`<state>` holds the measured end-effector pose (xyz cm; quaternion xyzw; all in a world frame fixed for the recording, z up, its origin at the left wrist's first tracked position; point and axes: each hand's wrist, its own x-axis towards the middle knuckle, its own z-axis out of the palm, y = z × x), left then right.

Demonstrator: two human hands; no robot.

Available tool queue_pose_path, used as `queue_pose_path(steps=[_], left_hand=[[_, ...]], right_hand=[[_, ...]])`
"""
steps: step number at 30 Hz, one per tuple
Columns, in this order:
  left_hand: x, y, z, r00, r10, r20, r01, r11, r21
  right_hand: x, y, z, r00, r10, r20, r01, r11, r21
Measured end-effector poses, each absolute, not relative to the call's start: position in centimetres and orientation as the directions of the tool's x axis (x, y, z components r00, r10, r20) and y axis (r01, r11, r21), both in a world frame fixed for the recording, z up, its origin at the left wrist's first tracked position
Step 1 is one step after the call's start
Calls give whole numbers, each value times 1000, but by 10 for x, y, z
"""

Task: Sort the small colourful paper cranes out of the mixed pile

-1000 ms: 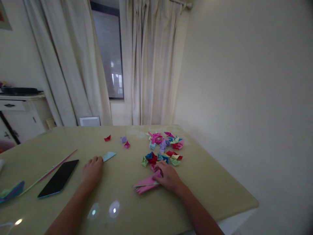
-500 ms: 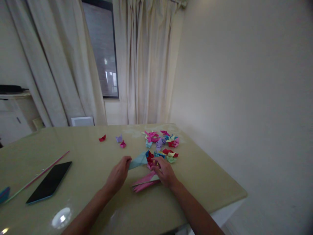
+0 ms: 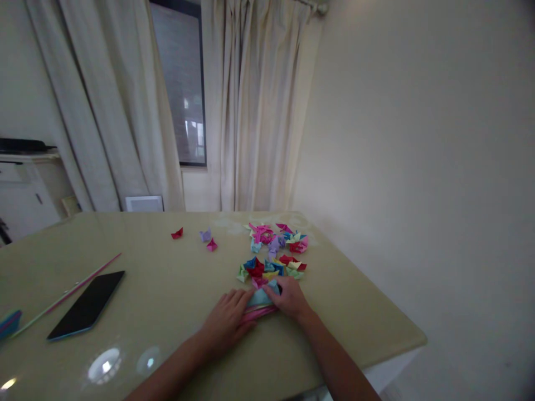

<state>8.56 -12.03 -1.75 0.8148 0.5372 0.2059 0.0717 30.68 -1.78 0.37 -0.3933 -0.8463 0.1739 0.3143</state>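
Note:
My left hand (image 3: 225,321) and my right hand (image 3: 291,299) meet over a small stack of paper strips on the table (image 3: 167,289). A light blue paper piece (image 3: 261,296) lies on top of the pink strips (image 3: 257,314). Fingers of both hands press down on the blue piece, the left from its near-left side, the right from its right end. Just beyond the hands lies a pile of small folded paper shapes (image 3: 271,270) in red, blue, green and yellow. A second pile (image 3: 278,236), mostly pink and purple, lies farther back.
A black phone (image 3: 86,304) lies at the left beside a long pink stick (image 3: 67,292). Three loose folded pieces (image 3: 195,238) sit mid-table. The table's right edge is close to the wall. Curtains (image 3: 251,106) and a window are behind.
My left hand carried the light blue paper from the left of the table to the right and laid it on the pink strips. My right hand stayed on the strips.

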Motion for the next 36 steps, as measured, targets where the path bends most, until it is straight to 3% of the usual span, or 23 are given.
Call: queue_pose_path(steps=[3,8,18,29,36], left_hand=[[91,-119,-21,322,929,184,871,-366,327],[88,-121,-14,350,911,221,850,-407,333],[94,-120,-5,288,956,58,890,-289,351],[105,-115,-24,331,941,71,944,-330,-18],[101,-115,-30,369,917,149,929,-362,-70]], right_hand=[[306,-20,7,-516,778,360,610,628,-484],[304,-26,14,-551,777,304,590,621,-516],[301,-27,10,-658,699,281,611,713,-344],[294,-30,2,-755,575,314,543,818,-193],[292,-29,-1,-772,541,334,512,840,-179]])
